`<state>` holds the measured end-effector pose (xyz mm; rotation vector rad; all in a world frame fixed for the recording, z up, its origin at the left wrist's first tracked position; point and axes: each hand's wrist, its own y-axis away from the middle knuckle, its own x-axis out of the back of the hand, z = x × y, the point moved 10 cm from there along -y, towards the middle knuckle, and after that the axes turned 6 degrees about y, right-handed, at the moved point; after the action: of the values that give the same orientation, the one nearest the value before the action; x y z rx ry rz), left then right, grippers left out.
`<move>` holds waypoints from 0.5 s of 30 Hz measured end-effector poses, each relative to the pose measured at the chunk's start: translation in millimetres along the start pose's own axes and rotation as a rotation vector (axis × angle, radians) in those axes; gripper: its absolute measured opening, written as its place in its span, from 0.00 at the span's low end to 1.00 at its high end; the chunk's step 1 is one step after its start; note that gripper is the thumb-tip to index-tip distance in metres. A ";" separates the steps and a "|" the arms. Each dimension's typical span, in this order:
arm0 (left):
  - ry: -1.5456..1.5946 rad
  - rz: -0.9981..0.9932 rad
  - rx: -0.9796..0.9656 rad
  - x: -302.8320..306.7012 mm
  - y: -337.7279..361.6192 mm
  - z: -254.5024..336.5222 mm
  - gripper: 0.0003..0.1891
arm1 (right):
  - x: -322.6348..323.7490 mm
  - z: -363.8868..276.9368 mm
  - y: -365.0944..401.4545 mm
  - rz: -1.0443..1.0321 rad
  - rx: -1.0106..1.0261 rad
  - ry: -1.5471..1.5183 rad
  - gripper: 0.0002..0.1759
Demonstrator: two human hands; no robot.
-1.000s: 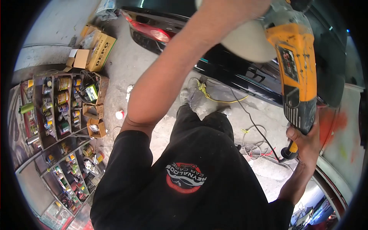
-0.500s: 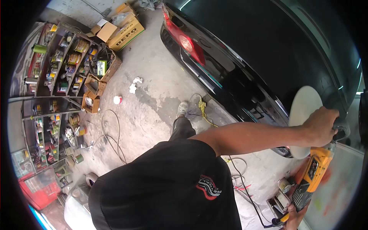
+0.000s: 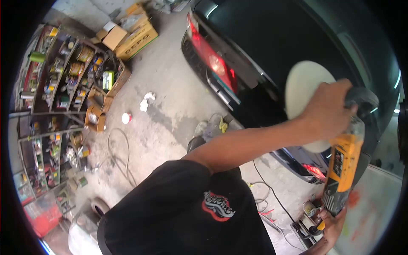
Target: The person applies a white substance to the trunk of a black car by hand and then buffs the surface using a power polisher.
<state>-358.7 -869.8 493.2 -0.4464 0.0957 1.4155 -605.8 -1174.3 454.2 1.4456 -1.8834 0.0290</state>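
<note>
Pad (image 3: pixel 299 89) of the polisher (image 3: pixel 343 163) has shifted up-left in frame, so I now see it over the dark car panel (image 3: pixel 272 38), right of ctr, w/ L hand (image 3: pixel 329 106) gripping the polisher's front, R hand (image 3: pixel 335 225) its rear; pad contact I can't tell.

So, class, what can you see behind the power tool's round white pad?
Behind the round white pad, the dark car shows beyond its edge. The part directly behind is covered, so whether pad and car touch cannot be told.
</note>
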 end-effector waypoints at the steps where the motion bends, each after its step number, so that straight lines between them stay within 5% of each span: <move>1: -0.032 0.028 -0.029 16.5 -7.6 8.0 0.09 | -13.2 -18.6 -8.4 -0.041 0.012 -0.007 0.62; 6: -0.316 0.198 -0.211 143.1 -59.2 34.5 0.10 | -131.3 -151.8 -58.6 -0.210 0.245 -0.024 0.65; 10: -0.466 0.381 0.016 248.4 -78.1 38.4 0.16 | -215.6 -214.9 -88.8 -0.392 0.411 -0.059 0.67; 12: -0.274 0.393 -0.048 289.6 -84.8 51.6 0.12 | -239.4 -233.5 -90.6 -0.358 0.454 0.230 0.66; 15: -0.260 0.478 -0.091 317.6 -80.2 84.6 0.05 | -278.4 -261.5 -84.9 -0.484 0.396 0.256 0.67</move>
<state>-245.2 -551.1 486.5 -0.3206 -0.0788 1.9424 -370.9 -861.4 451.1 2.0287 -1.3301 0.3531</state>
